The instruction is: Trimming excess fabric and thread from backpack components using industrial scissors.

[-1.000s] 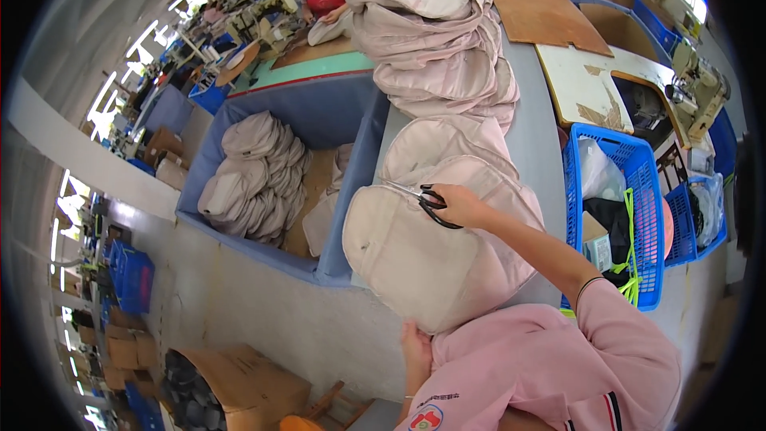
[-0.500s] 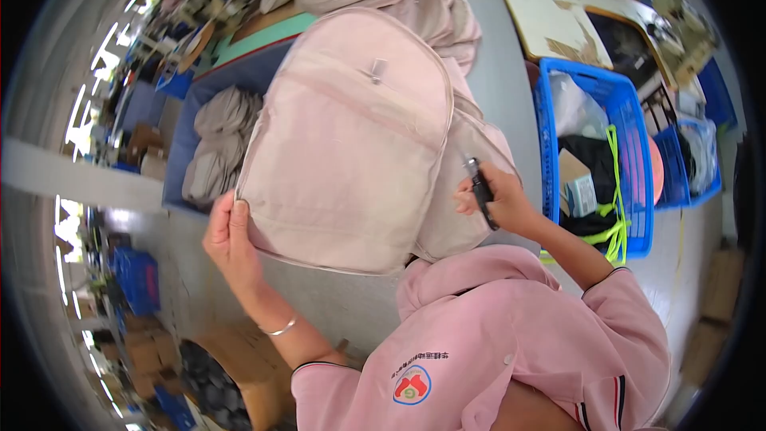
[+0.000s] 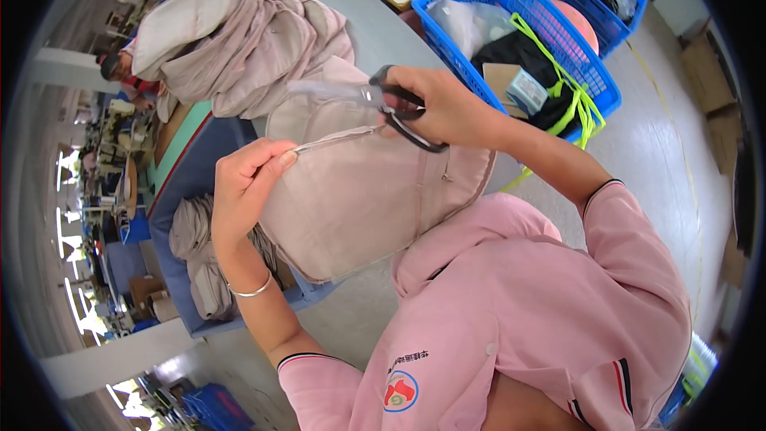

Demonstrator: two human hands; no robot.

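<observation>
A pale pinkish-beige bag piece (image 3: 359,199) with piped, zippered edges lies in front of me, partly over my lap. My left hand (image 3: 243,179) pinches a raised edge of it between thumb and fingers. In my right hand (image 3: 451,108) is a pair of scissors (image 3: 367,95) with black handles, my fingers round the loops. Their blades point left above the bag piece and are blurred, so whether they touch the fabric cannot be told. The right fingertips are close to the far end of the raised edge.
More beige bag pieces (image 3: 239,40) are heaped on the grey table (image 3: 363,20). A blue bin (image 3: 171,259) on the left holds folded pieces. At the right stands a blue plastic crate (image 3: 459,48) with black cloth, neon-yellow cord and a small box. Another person (image 3: 128,72) is far left.
My view has swung right. The bag piece has been turned and lowered, its edge now raised between my hands. The scissors have moved in over it, blades pointing left.
</observation>
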